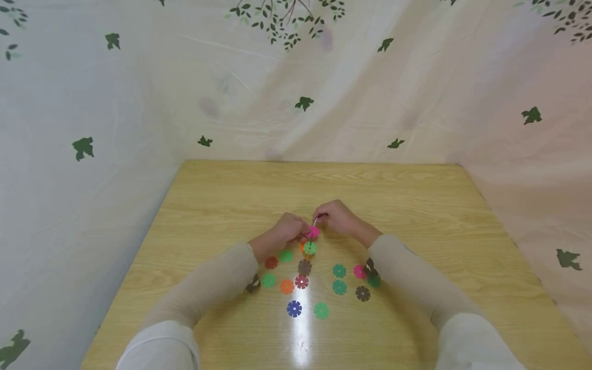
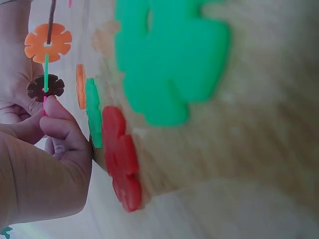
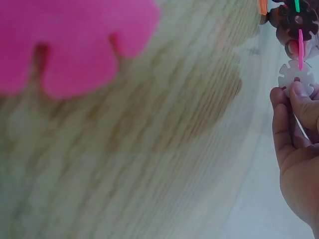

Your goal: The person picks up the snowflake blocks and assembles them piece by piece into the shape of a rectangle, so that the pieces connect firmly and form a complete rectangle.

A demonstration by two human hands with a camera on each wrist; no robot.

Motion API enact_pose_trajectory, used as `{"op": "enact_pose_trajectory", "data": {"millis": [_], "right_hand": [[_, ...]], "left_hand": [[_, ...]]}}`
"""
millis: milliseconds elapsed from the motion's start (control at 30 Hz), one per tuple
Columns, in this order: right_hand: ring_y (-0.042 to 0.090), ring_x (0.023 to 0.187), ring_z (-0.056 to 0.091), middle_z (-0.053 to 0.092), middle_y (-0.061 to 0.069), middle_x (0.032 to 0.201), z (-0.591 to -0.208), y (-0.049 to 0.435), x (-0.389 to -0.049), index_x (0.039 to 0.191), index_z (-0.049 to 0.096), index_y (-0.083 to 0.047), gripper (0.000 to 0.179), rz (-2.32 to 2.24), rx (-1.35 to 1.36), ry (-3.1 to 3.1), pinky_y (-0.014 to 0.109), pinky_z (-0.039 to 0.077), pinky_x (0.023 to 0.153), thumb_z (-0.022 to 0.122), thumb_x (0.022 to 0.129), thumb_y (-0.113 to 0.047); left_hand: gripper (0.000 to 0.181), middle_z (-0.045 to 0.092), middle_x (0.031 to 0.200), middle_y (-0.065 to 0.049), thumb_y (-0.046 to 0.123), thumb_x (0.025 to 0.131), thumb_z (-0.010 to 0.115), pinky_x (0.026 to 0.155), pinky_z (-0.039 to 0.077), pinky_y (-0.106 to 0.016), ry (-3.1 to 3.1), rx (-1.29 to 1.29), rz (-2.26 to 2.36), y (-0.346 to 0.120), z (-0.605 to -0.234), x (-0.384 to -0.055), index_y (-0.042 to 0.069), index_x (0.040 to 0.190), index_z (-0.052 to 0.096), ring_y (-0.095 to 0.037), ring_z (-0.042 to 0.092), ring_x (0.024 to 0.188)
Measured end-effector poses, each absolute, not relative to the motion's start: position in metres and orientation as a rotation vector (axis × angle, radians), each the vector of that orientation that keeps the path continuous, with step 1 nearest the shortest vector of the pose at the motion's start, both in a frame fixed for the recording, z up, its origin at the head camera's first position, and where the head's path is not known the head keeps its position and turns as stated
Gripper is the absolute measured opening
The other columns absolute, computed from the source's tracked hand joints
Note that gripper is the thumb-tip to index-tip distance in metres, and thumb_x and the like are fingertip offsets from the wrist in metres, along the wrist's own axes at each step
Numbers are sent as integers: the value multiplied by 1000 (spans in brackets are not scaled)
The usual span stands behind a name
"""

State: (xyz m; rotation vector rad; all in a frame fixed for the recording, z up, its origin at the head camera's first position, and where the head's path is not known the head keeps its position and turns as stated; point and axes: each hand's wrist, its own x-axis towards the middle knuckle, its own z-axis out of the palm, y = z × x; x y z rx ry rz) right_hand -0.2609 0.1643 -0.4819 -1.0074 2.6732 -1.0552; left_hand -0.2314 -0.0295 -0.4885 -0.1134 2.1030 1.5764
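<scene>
Several notched plastic discs make up the chain we hold over the table (image 1: 393, 187). Our left hand (image 1: 288, 227) pinches its pink disc (image 1: 313, 233) between thumb and finger, right beside a brown disc (image 2: 46, 88), with an orange disc (image 2: 48, 44) further along. Our right hand (image 1: 339, 218) pinches a white disc (image 3: 294, 74) against the pink edge; we cannot tell whether their slots interlock. Nearer us lie loose pieces, including a blue disc (image 1: 294, 309) and a red disc (image 1: 271, 262). Beyond hangs a pale printed cloth (image 1: 152, 82).

Head view looks forward-down; both wrist views, closer, share the fingers (image 2: 69, 130).
</scene>
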Motion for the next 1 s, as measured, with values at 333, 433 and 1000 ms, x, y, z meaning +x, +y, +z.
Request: {"op": "enact_pose_trajectory", "data": {"millis": [333,433,1000], "right_hand": [[21,79,74,76,7,85,-482,161,-261,85,76,-2,19,-975,-1416,2691,24,62,75,72,80,16],[22,82,75,76,9,88,-479,160,-259,88,76,-2,19,-939,-1350,2711,25,62,76,71,81,16],[20,100,64,67,3,108,-458,208,-185,113,72,-5,34,-501,-1124,2513,36,58,91,68,81,9]], "left_hand": [[9,64,63,-5,-1,91,68,45,47,-15,2124,-89,1639,-27,-490,-231,-5,84,72,-10,57,52],[9,63,61,-5,-1,90,68,44,47,-15,2133,-102,1652,-26,-490,-230,-4,83,72,-10,57,51],[10,71,75,-11,5,96,66,53,58,-22,2014,-149,1685,-27,-486,-229,-4,96,72,-14,65,59]]}}
